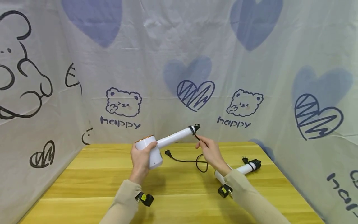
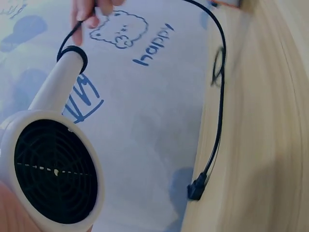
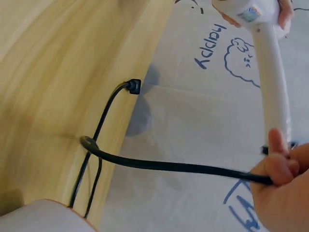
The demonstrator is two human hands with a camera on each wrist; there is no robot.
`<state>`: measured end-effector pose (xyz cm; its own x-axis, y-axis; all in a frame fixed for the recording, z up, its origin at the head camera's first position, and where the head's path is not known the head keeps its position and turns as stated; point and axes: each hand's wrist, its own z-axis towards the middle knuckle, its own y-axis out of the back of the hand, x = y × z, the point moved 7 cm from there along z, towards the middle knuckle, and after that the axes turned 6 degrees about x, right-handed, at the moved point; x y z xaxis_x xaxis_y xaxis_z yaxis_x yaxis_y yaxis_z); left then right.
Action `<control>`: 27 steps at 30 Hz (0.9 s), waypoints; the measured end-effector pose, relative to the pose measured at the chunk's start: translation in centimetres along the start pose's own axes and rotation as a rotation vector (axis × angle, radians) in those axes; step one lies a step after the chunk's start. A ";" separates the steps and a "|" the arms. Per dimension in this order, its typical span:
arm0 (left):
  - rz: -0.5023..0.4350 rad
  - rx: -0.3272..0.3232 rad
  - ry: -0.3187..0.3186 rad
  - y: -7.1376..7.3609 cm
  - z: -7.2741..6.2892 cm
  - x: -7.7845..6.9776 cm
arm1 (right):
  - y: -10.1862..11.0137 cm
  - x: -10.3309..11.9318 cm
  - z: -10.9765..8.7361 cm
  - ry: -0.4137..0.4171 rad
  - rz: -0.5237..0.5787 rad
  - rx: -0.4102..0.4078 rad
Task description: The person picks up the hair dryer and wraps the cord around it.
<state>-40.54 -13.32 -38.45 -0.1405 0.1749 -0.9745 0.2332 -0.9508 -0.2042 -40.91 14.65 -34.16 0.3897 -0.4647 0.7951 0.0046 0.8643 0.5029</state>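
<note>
Encl.: lt. gray-white fabric sheet [image 1: 162,40] at back, L & R sides; wrinkles vis. Print: solid blue-violet hearts [image 1: 93,18]; dk. zigzag-fill hearts [image 1: 195,95]; bear outlines [image 1: 124,104] w/ "happy" txt. [image 1: 120,122] below. L side: lg. blk. outline figure [image 1: 30,77]. Table [image 1: 181,196]: yellow wood-grain top, far edge nr. back sheet. Light: diffuse, w/ soft shadows on tabletop.

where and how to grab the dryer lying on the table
Probably its bare handle, from above and the right: that stretch is slim and straight, while the right sleeve blocks part of the dryer and black cord wraps the handle's end.
</note>
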 end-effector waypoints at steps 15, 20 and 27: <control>-0.186 0.183 0.213 -0.7 0.3 2.0 | 0.0 -5.3 0.2 -0.285 0.398 0.360; -0.129 0.288 0.263 -0.7 0.4 2.4 | 1.1 -5.3 0.7 -0.253 0.179 0.339; -0.028 0.440 0.284 -1.1 0.5 2.5 | 2.6 -4.9 1.6 -0.239 0.041 0.257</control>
<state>-41.59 -11.99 -40.67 0.1401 0.2057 -0.9685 -0.2020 -0.9517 -0.2314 -44.24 18.84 -36.23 0.1578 -0.4890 0.8579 -0.2501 0.8206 0.5138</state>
